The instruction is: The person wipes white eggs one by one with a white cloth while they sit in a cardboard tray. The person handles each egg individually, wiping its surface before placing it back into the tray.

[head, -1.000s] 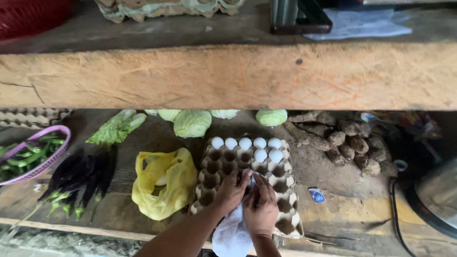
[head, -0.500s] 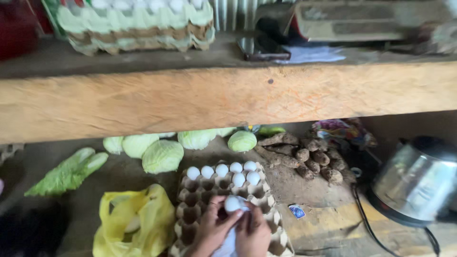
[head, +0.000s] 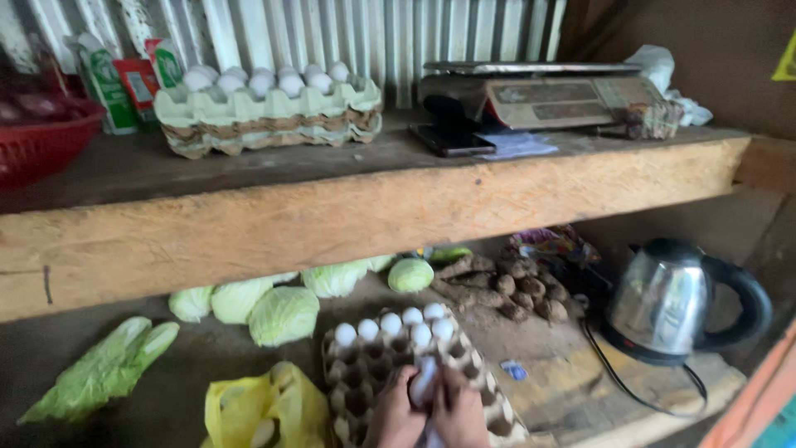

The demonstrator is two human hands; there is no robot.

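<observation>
Here, left hand (head: 396, 411) and right hand (head: 460, 411) both grip a white egg (head: 424, 380) between them; egg tray (head: 489, 390) beneath.

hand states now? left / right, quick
Left hand: closed on the egg, over the egg tray.
Right hand: closed on the same egg, from its other side.

rough wood shelf (head: 373, 216), glossy metal kettle (head: 663, 303), matt pulp egg tray (head: 365, 377).

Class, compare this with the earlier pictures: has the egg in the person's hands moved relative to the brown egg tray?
Cannot tell. The egg sits between the left hand and right hand, over the brown egg tray's near cups as before; the camera tilted up.
</observation>
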